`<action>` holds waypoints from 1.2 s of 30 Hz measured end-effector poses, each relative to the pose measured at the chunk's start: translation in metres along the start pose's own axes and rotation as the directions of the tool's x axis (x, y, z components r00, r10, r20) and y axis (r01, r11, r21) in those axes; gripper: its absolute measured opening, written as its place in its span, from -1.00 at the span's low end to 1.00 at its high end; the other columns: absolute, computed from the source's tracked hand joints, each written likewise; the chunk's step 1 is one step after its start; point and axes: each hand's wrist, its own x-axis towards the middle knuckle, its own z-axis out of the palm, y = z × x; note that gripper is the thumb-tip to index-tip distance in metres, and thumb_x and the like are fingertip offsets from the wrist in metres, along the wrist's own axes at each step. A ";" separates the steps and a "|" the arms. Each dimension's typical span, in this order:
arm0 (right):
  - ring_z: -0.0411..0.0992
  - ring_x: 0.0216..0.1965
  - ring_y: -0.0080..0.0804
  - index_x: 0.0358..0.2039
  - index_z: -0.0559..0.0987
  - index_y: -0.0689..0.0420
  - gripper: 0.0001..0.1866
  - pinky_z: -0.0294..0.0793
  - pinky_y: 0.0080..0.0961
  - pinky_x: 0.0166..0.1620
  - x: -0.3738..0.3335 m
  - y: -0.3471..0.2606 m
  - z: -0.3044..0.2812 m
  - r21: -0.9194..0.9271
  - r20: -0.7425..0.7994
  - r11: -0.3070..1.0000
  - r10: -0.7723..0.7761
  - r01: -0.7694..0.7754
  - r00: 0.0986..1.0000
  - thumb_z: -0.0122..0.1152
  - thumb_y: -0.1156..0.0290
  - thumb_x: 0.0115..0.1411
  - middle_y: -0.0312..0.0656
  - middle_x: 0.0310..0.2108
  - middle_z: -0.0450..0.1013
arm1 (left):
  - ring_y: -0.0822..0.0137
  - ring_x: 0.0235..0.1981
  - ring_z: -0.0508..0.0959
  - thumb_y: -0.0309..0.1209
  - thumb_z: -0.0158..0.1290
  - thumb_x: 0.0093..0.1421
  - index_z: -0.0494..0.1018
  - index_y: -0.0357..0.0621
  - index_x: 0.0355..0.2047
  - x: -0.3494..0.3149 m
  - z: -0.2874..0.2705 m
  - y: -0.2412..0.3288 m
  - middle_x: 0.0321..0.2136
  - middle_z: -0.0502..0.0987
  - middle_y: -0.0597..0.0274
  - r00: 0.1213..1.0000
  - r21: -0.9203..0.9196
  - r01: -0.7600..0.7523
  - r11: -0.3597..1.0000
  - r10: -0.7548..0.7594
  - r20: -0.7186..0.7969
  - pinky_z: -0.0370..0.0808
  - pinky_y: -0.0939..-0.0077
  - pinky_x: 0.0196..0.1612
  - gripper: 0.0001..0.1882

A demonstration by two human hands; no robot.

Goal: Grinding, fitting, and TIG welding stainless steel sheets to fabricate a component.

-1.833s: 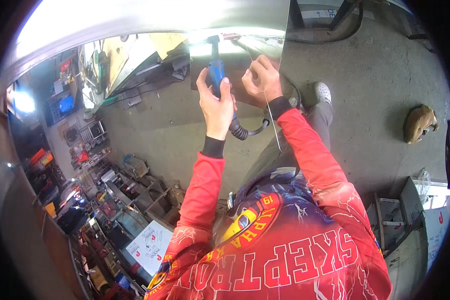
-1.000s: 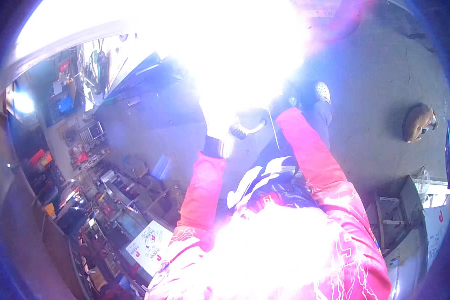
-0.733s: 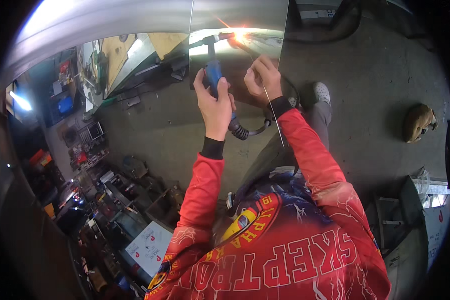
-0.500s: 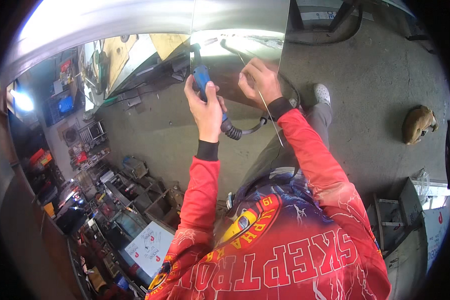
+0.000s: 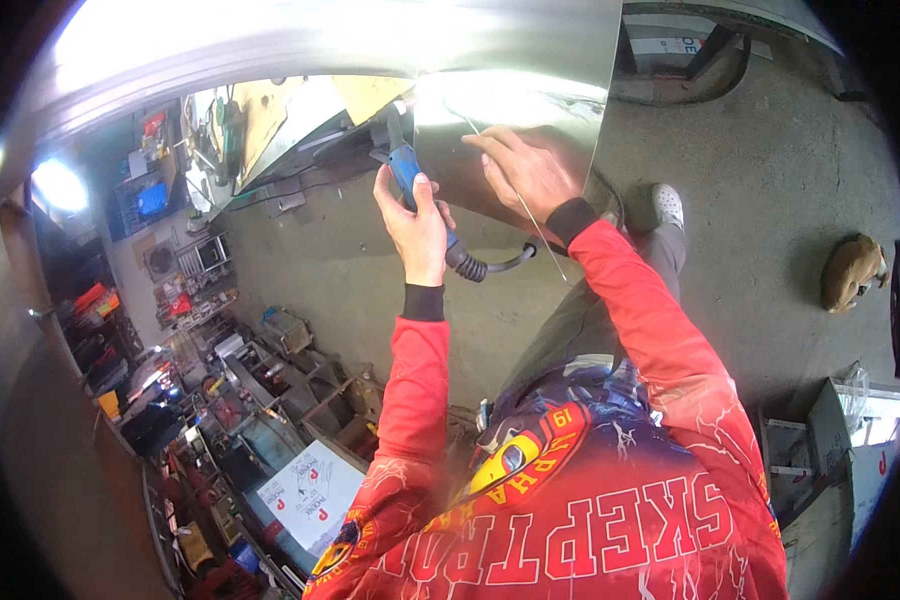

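Note:
My left hand (image 5: pixel 413 225) is wrapped round the blue handle of a welding torch (image 5: pixel 403 165), its dark head pointing up beside the shiny sheet metal. From the torch's lower end runs a ribbed black cable (image 5: pixel 467 264). In my right hand (image 5: pixel 530 172) lies a thin metal filler rod (image 5: pixel 526 207), slanting from the bright metal surface down past my wrist. The forefinger of that hand is stretched out, while the rod passes along the fingers. Both hands are just below the polished sheet metal panel (image 5: pixel 515 120); whether the rod's upper tip touches it I cannot tell.
A tan dog (image 5: pixel 854 273) lies curled on the concrete floor (image 5: pixel 740 180) at the right. Cluttered tools and metal stock (image 5: pixel 240 390) fill the lower left, with a white printed sheet (image 5: pixel 313 497) among them. Another frame (image 5: pixel 792 460) stands at the lower right.
The view has shifted, so most things appear farther right and lower. My right hand's fingers have straightened from a pinch, with the rod still in it. My left hand keeps the torch.

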 end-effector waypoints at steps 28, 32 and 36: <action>0.53 -0.07 0.05 0.22 0.42 0.04 -0.56 0.57 -0.09 -0.07 0.020 0.011 0.009 0.006 0.072 1.000 0.029 -0.029 0.997 0.01 0.37 0.33 -0.06 0.06 0.50 | 0.45 -0.64 0.44 -0.38 0.01 0.39 0.02 -0.09 0.33 0.025 0.019 -0.005 -0.33 0.50 0.13 0.996 -0.071 0.054 0.996 -0.058 -0.061 0.41 0.50 -0.65 -0.42; 0.53 -0.08 0.03 0.22 0.42 0.04 -0.55 0.57 -0.10 -0.07 0.019 0.011 0.011 -0.014 0.042 1.000 0.010 -0.009 0.999 0.02 0.38 0.32 -0.06 0.04 0.51 | 0.45 -0.62 0.45 -0.38 0.01 0.40 0.04 -0.06 0.32 0.025 0.019 -0.004 -0.33 0.50 0.14 0.995 -0.075 0.069 0.995 -0.074 -0.064 0.42 0.49 -0.63 -0.43; 0.53 -0.08 0.03 0.22 0.42 0.05 -0.55 0.57 -0.10 -0.07 0.020 0.009 0.009 -0.017 0.056 0.999 0.030 -0.029 0.998 0.02 0.40 0.31 -0.06 0.04 0.51 | 0.45 -0.62 0.45 -0.38 0.02 0.39 0.04 -0.07 0.31 0.025 0.018 -0.005 -0.33 0.50 0.14 0.996 -0.068 0.059 0.996 -0.063 -0.058 0.42 0.50 -0.63 -0.43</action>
